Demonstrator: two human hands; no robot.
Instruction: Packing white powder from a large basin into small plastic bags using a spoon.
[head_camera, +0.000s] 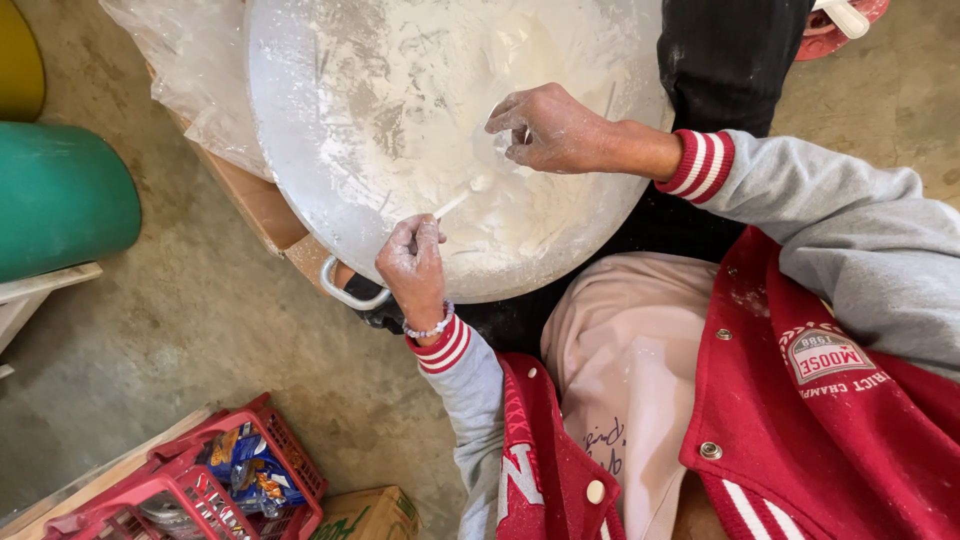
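Observation:
A big round metal tray (330, 150), dusted with flour, lies in front of me with a loop handle (345, 290) on its near rim. My left hand (415, 265), floury and wearing a bead bracelet, is closed around a thin white stick (452, 205) whose tip reaches into the flour. My right hand (555, 130) is over the middle of the tray, its bent fingertips pinching a pale, thin bit of dough (495, 140). Both sleeves are grey with red-and-white striped cuffs.
The tray rests on a cardboard box (262, 205) with a clear plastic sheet (190, 70) behind it. A green drum (60, 195) lies at the left. A red plastic basket (285, 450) with snack packets and another carton (370, 515) stand on the concrete floor at the bottom.

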